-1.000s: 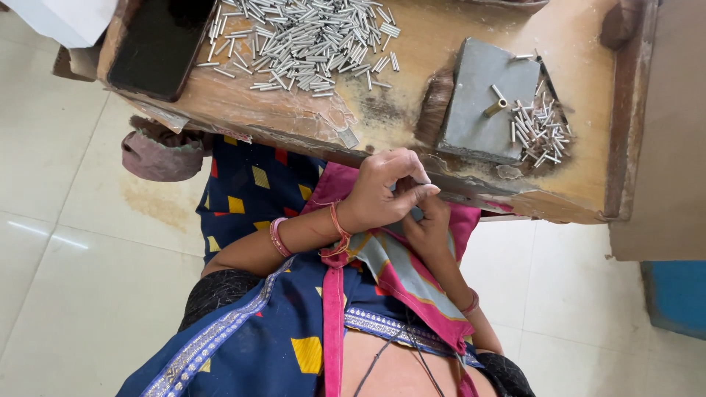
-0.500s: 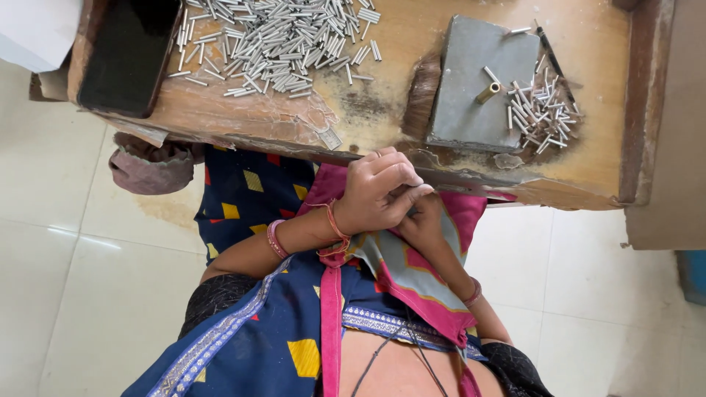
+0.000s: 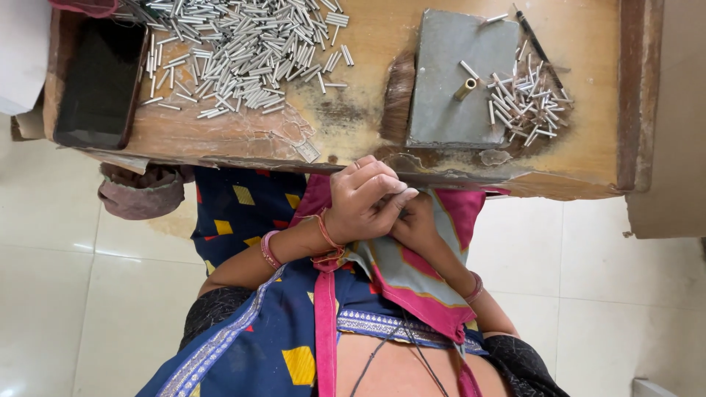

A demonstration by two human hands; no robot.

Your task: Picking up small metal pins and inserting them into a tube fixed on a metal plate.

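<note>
My left hand [image 3: 365,200] is curled shut just below the front edge of the worn wooden table [image 3: 368,143], with its fingertips pressed onto my right hand [image 3: 416,220]. My right hand lies under it, partly wrapped in a pink and grey scarf cloth [image 3: 412,279], and its fingers are hidden. On the table above my hands lies a grey metal block [image 3: 448,110] with a small brass tube [image 3: 465,89] standing on it. A small heap of thin metal pins [image 3: 526,103] sits at the block's right side.
A large pile of short silver metal tubes [image 3: 243,48] covers the table's left half, beside a black tray [image 3: 99,81]. A thin dark rod [image 3: 537,45] lies at the block's top right. A dusty cloth bundle [image 3: 140,192] hangs under the table's left edge, above pale floor tiles [image 3: 66,294].
My hands stay pressed together at the table edge, with the left fingers shifting slightly over the right hand. The view has drifted a little across the table.
</note>
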